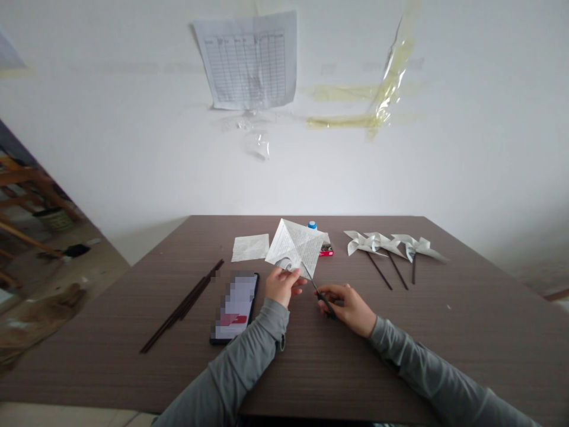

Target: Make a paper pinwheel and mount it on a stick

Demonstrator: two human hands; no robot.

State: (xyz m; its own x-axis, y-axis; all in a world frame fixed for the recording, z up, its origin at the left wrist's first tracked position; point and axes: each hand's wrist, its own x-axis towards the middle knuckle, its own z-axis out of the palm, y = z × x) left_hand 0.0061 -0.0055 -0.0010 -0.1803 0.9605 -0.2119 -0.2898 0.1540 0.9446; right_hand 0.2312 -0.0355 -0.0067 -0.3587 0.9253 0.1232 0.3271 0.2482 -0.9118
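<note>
1. While we look down at the counter (133, 367), the left hand (281, 286) pinches the lower corner of a creased paper square (296, 246), lifted above the counter's middle.
2. The right hand (349, 307) grips scissors (316, 289), blades at the paper's lower edge.
3. A phone (235, 307) lies left of the hands; three pinwheels (391, 244) lie near the far right edge.

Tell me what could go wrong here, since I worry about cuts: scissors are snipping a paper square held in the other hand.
The left hand pinches the paper square close to where the scissors in the right hand cut, so its fingers could be nicked. Held only at one corner, the paper may flex and the cut may wander off the fold line. The phone lies beside the left forearm and could be nudged.
</note>
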